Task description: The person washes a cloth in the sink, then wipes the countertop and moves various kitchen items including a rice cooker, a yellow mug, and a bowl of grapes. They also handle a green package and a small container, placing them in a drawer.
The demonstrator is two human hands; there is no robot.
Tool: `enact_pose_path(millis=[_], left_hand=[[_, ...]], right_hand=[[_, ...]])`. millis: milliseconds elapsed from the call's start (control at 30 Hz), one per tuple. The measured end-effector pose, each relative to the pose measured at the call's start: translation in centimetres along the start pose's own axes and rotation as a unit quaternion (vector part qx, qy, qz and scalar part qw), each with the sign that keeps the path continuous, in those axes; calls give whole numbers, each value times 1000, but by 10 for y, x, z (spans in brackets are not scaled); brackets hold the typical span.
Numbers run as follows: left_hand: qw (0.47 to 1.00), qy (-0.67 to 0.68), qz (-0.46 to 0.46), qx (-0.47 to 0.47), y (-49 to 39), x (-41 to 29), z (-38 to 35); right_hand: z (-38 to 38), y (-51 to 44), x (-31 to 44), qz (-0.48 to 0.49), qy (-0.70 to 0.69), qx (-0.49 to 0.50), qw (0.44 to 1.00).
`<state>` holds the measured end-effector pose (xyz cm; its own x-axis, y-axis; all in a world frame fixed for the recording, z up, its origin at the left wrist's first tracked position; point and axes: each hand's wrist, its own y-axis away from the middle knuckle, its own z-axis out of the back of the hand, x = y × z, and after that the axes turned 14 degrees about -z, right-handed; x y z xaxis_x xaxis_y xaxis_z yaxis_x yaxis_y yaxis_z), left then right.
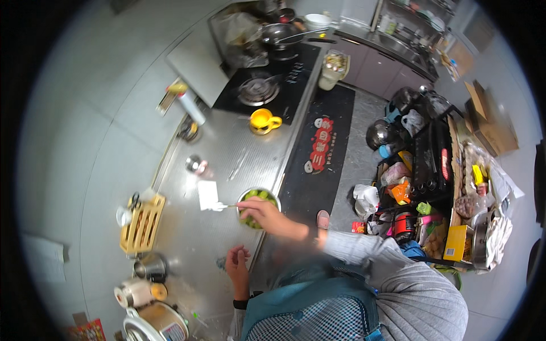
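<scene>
My right hand [271,217] pinches the thin handle of a small spoon [230,206]. It reaches over a round metal bowl [278,197] of green pieces [261,195], perhaps fruit or vegetable, and covers part of it. The spoon's far end carries something white and lies over or beside a white packet or sheet [207,194]; blur hides whether they touch. Near the front edge of the steel counter [196,238], my left hand [237,261] is loosely bent, with nothing in it. A small glass jar [206,170] and a round metal lid or cup [193,162] stand past the packet.
A yellow mug [261,120] stands before the gas hob [258,90]. Along the wall are a wooden utensil rack [143,223], a steel jug [150,267] and a rice cooker [160,322]. A dark mat [315,157] covers the floor; a crowded shelf [426,192] stands opposite.
</scene>
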<state>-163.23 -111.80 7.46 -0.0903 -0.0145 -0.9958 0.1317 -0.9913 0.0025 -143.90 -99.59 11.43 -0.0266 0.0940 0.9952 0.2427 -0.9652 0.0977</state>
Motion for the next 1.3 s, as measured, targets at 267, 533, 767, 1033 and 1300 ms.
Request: enact_pose_path(millis=[267, 533, 767, 1033, 1300], left_hand=[[990, 61, -40, 117, -95, -33, -204], [971, 53, -13, 232, -161, -65, -373], [974, 19, 1, 225, -235, -52, -446], [982, 40, 5, 183, -344, -59, -529], [998, 32, 25, 45, -375, -78, -563]], right_hand=[[270, 38, -9, -40, 18, -266, 963], [447, 12, -62, -107, 39, -362, 925], [553, -79, -95, -34, 83, -401, 912], [683, -219, -76, -2, 111, -439, 892], [828, -380, -69, 53, 338, -428, 836]])
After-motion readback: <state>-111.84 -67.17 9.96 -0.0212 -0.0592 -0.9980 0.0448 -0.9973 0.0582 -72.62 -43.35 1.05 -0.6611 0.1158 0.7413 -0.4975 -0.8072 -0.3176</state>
